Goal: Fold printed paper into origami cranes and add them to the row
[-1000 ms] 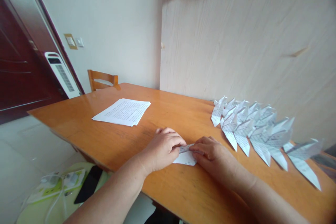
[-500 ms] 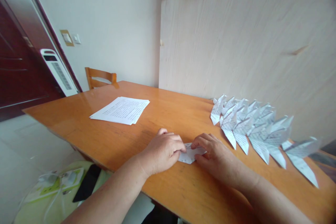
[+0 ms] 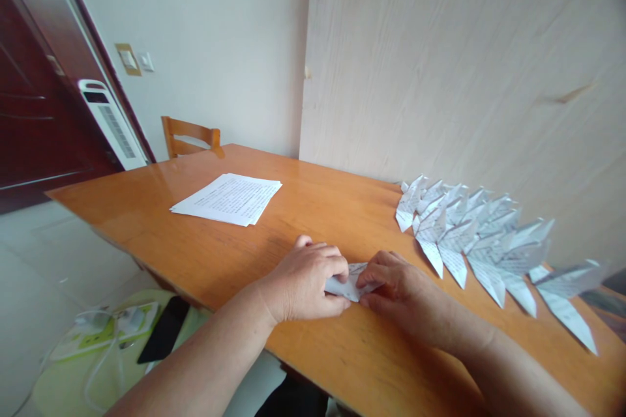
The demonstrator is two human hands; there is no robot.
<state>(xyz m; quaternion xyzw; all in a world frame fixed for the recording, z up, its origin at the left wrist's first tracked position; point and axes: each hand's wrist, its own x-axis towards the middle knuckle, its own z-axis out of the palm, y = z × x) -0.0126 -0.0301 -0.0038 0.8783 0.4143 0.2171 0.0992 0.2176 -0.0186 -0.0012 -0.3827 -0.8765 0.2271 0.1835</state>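
A small folded piece of printed paper lies low over the wooden table, between my two hands. My left hand grips its left end, thumb at the near edge and fingers curled over the top. At the right end, my right hand pinches the paper between thumb and fingers. Both hands cover parts of the paper, so its full shape is hidden. Off to the right, several folded paper pieces with upright pointed wings stand in rows, the nearest one a little apart.
A stack of printed sheets lies on the wooden table at the left. Below the table's near edge, a stool carries a power strip, cables and a black phone. A chair stands behind the far end.
My left thumb has moved to the near edge of the folded paper, and the paper's near side now looks tilted. My right hand keeps its pinch. The camera view has shifted slightly.
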